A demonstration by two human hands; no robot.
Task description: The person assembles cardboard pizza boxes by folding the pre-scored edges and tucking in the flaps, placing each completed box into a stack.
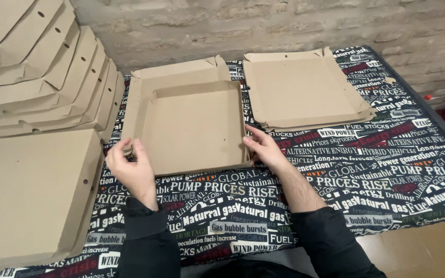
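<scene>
A half-folded cardboard pizza box (189, 121) lies open in the middle of the tabletop (397, 170), its tray part toward the person and its flat lid panel toward the far edge by the brick wall (263, 25). The side walls of the tray already stand upright; the near wall looks less settled. The left hand (130, 164) pinches the tray's near left corner, fingers curled closed on the cardboard flap there. The right hand (263, 146) sits at the near right corner, thumb and fingers closed lightly on the wall edge, though how firmly it grips is hard to tell

Judging from this, the step in hand is locking the front corners of the tray: both corner tabs seem to be getting tucked under the front wall. What comes after would likely call for pressing that wall down until the tabs catch, keeping both corners square so the tray does not spring flat

A stack of unfolded box blanks (305, 90) rests at the far right of the tabletop. Closed finished boxes (32, 190) sit at the near left edge, and more folded boxes (42, 72) lean in a fanned pile at the far left corner
</scene>
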